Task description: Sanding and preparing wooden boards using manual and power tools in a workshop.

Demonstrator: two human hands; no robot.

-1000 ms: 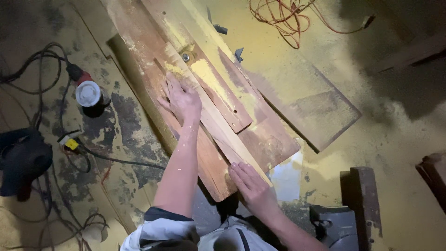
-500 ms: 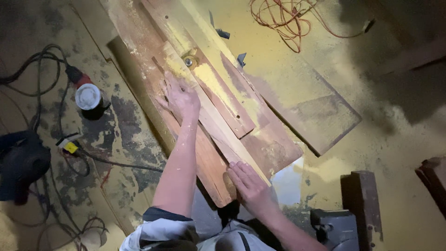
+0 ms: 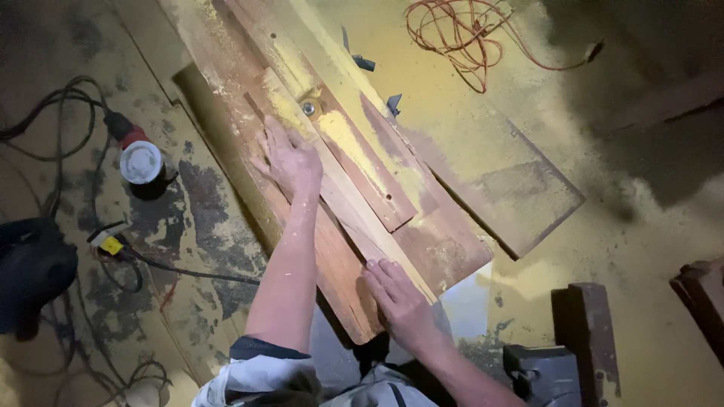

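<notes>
A long narrow wooden strip (image 3: 348, 197) lies on a dusty wooden work surface (image 3: 445, 249), running from the far left to the near edge. My left hand (image 3: 290, 160) presses flat on the far part of the strip, fingers spread. My right hand (image 3: 402, 301) lies flat on the strip's near end at the table's front edge. Just beyond my left hand, a round metal cutter head (image 3: 308, 108) sticks up through the surface beside the strip, ringed by yellow sawdust.
A red power tool with a white round end (image 3: 139, 158) and black cables (image 3: 45, 113) lie on the floor at left. An orange cord (image 3: 460, 34) is coiled at the top. Dark wooden blocks (image 3: 592, 324) and a metal part (image 3: 543, 373) stand at lower right.
Both hands have slid the strip forward along the surface toward the cutter head. The view has shifted slightly, so the table sits lower in the frame.
</notes>
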